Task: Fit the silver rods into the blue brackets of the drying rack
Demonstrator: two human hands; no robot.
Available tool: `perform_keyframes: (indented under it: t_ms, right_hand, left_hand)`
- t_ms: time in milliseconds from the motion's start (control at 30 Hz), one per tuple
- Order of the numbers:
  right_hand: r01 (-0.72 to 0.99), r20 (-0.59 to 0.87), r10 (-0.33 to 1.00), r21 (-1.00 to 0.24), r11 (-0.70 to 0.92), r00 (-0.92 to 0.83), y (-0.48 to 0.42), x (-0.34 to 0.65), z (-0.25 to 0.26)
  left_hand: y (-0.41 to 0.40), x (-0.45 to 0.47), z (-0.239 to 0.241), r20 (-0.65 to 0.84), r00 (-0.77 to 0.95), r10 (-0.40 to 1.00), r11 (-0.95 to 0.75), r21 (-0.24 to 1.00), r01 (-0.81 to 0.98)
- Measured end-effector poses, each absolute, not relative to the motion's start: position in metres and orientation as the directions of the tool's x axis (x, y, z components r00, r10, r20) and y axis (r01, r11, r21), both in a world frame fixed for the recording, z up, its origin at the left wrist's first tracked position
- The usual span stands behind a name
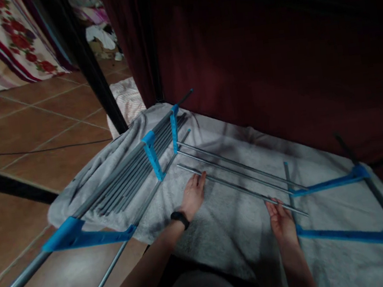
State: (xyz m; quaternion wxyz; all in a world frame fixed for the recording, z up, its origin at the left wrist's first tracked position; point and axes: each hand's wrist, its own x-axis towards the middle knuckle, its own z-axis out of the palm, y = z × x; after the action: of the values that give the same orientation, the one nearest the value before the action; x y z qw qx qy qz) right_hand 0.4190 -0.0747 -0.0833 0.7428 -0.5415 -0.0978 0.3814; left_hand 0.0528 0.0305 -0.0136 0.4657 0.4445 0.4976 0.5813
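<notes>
A loose grey metal rod [235,185] lies across both my hands above the grey blanket. My left hand [194,194], with a dark band at the wrist, has its fingers round the rod near its left end. Toward the other end, my right hand [282,221] grips the same rod with thumb and fingers. Just beyond it, two similar rods [231,162] run from a blue plastic bracket [174,129] on the left frame to another blue bracket [331,183] on the right frame. A further blue bracket [355,236] is close to my right hand.
Several grey rods [134,170] lie bunched beside the left tube frame, which carries more blue brackets [87,235]. The grey blanket [232,237] covers the surface underneath. A dark red curtain [256,73] hangs behind, and dark posts [89,63] stand left, over a tiled floor [29,122].
</notes>
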Motion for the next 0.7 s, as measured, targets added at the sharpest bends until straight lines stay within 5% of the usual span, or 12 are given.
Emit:
perform_keyframes:
  t_ms: [167, 367, 700]
  right_hand:
    - [-0.495, -0.268, 0.653, -0.848, 0.190, 0.709, -0.070, 0.407, -0.072]
    - [-0.536, -0.285, 0.622, -0.803, 0.262, 0.730, -0.064, 0.402, -0.057]
    - [-0.520, -0.236, 0.601, -0.777, 0.355, 0.763, -0.058, 0.376, -0.033]
  left_hand:
    - [0.044, 0.043, -0.027, 0.094, -0.098, 0.991, -0.089, 0.995, 0.050]
    - [0.062, 0.024, -0.048, 0.126, -0.251, 0.960, -0.074, 0.976, 0.204]
    - [0.083, 0.015, -0.030, -0.110, -0.446, 0.888, -0.004, 0.969, -0.246]
